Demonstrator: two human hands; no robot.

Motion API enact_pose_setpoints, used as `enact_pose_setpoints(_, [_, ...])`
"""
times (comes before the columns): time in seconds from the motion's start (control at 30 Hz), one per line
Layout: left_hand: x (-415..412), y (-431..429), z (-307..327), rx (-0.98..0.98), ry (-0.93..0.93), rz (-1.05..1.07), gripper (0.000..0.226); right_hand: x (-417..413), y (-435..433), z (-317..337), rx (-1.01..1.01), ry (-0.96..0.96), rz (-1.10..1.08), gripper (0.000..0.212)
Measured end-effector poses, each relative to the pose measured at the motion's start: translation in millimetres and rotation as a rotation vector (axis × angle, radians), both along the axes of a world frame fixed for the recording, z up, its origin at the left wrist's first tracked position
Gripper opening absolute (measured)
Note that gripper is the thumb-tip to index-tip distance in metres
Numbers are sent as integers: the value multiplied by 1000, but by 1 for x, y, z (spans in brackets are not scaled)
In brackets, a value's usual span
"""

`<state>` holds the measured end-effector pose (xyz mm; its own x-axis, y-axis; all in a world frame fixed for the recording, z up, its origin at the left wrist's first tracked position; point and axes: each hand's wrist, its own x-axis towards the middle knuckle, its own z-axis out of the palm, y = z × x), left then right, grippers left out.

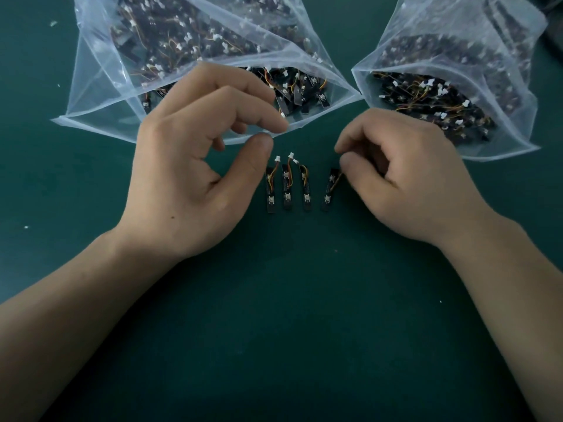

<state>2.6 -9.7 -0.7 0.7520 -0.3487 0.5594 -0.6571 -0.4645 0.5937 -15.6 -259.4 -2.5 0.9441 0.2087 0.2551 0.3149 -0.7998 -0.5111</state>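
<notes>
Four narrow black circuit strips point(286, 190) lay flat on the table point(274, 300), just below the left bag point(100, 117) mouth, roughly parallel, orange-yellow wires attached. Three stood close together, white connectors toward the bag. The rightmost strip point(329, 190) lay slightly apart, tilted, its wire pinched by the right grip point(405, 178).

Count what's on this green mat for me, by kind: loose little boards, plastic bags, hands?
Small black boards lying loose on the mat: 4
Clear plastic bags holding many more boards: 2
Hands, left hand and right hand: 2
Total: 8
</notes>
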Motion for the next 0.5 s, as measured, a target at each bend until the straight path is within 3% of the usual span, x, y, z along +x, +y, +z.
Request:
enact_pose_setpoints(0.17, [-1, -1, 2, 65, 13, 116, 17, -2, -3, 3, -5, 49, 50, 3])
enact_pose_setpoints(0.3, [-3, -3, 3, 158, 81, 240, 20, -4, -2, 3, -73, 57, 79, 15])
enact_pose_setpoints(0.5, [-2, -3, 2, 201, 143, 279, 22, -4, -2, 1, -25, 63, 114, 14])
